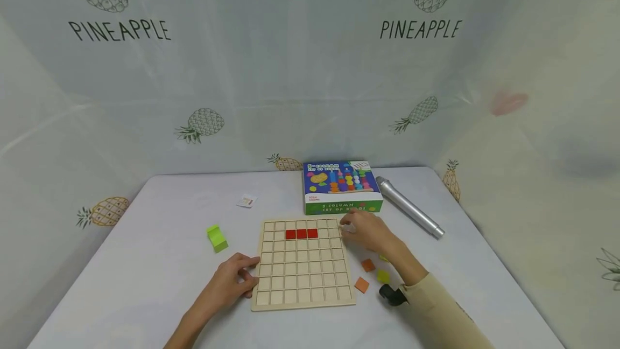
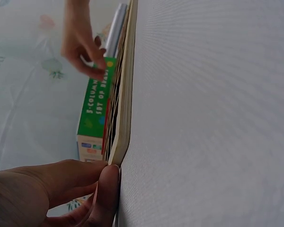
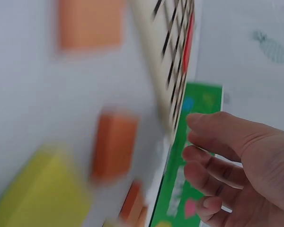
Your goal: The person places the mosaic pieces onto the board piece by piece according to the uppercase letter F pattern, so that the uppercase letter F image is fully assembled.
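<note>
A wooden grid board (image 1: 302, 268) lies on the table, with three red square tiles (image 1: 302, 234) side by side in its second row from the back. At its left edge my left hand (image 1: 230, 279) rests its thumb and forefinger, set apart along the rim; the left wrist view shows the fingertips right at the board's edge (image 2: 125, 109). My right hand (image 1: 370, 232) is over the back right corner of the board, fingers loosely bent and nothing visible between them. Close beneath the right forearm lie orange tiles (image 1: 361, 285) and yellow-green tiles (image 1: 383, 276).
Behind the board stands a blue and green bead-set box (image 1: 343, 187), with a silver microphone-shaped rod (image 1: 411, 209) to its right. Light green blocks (image 1: 217, 238) sit left of the board. A small white card (image 1: 247, 201) lies farther back. A pineapple-print curtain (image 1: 271, 69) hangs behind the table.
</note>
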A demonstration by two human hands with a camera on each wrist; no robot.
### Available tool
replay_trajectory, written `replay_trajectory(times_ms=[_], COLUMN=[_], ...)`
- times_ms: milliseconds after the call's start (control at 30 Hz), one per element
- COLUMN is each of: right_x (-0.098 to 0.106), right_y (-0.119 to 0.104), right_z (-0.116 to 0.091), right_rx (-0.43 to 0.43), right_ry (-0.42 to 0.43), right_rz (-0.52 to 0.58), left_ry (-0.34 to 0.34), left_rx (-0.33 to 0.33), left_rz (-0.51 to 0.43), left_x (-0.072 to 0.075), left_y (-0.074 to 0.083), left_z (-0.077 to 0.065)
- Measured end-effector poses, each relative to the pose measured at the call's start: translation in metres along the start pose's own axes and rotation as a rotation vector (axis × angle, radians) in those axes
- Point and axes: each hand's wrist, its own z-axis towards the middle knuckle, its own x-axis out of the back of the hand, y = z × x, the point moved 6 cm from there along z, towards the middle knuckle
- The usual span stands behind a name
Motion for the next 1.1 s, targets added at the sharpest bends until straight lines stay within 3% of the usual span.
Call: replay_trajectory(times_ms=[200,400,1100], right_x=[0.007,0.010,0.012], right_y=[0.034,0.052,0.074], right_z=[-0.013,-0.022,-0.032], right_rx=[-0.067,-0.072,-0.038], right_ry=[-0.029,-0.016,0.058], right_rz=[-0.001,-0.033,-0.089], left_ry=[0.013,0.008,0.008], left_rx=[0.001,-0.010,-0.002], left_rz=[-0.010,-0.013,-0.017], left_x=[0.001,0.001,0.001], left_y=[0.000,0.001,0.000], left_z=[0.001,0.002,-0.001])
